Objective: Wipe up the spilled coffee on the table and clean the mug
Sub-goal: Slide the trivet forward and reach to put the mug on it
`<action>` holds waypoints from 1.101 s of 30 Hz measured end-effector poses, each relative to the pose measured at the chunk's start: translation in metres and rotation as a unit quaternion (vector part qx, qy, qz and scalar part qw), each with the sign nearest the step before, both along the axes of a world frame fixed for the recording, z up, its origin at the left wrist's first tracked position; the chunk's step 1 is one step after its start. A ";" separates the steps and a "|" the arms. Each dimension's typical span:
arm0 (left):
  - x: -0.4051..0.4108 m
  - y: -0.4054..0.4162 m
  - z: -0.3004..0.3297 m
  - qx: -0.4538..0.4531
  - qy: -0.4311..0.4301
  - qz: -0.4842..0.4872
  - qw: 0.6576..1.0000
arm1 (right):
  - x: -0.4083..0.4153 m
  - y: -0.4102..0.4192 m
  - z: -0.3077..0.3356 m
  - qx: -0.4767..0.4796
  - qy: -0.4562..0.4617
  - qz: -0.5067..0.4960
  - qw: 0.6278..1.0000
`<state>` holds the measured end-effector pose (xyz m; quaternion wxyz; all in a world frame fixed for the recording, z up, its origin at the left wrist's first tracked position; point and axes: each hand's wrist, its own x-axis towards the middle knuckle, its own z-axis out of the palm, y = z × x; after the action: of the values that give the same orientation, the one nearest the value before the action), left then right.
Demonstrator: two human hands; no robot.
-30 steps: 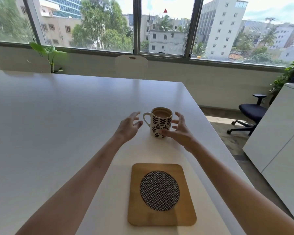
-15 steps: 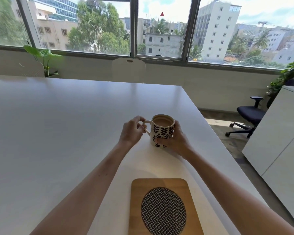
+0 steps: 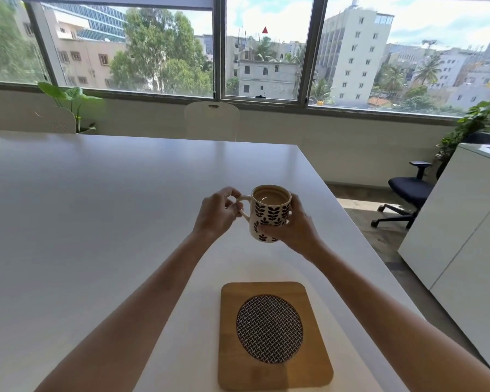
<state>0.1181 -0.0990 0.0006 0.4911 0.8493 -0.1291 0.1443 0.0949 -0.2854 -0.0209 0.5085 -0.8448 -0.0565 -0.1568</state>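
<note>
A cream mug (image 3: 270, 213) with a black leaf pattern, nearly full of coffee, is near the right side of the white table (image 3: 96, 207). My left hand (image 3: 217, 215) pinches its handle on the left. My right hand (image 3: 293, 224) wraps around the mug's right side and lower body. The mug looks held slightly above the tabletop. No spilled coffee shows on the table.
A wooden trivet (image 3: 273, 335) with a round woven insert lies on the table close to me. The table's right edge runs just right of the mug. A white chair (image 3: 211, 120) stands at the far side, an office chair (image 3: 408, 190) and white cabinet (image 3: 464, 236) to the right.
Both hands, spread open beside the mug a second ago, have closed on it: left on the handle, right around the body. The mug has come a little closer to me.
</note>
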 end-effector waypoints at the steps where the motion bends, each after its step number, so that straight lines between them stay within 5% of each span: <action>1: -0.006 0.001 0.002 0.000 -0.003 -0.004 1.000 | -0.007 0.000 0.002 0.003 0.001 0.002 1.000; 33: -0.180 0.031 -0.018 -0.015 0.038 -0.019 0.999 | -0.180 0.019 -0.010 -0.021 0.039 0.034 0.998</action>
<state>-0.0617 -0.0680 -0.0174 0.5114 0.8439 -0.1243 0.1040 -0.0855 -0.2665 -0.0312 0.4975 -0.8584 -0.0684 -0.1049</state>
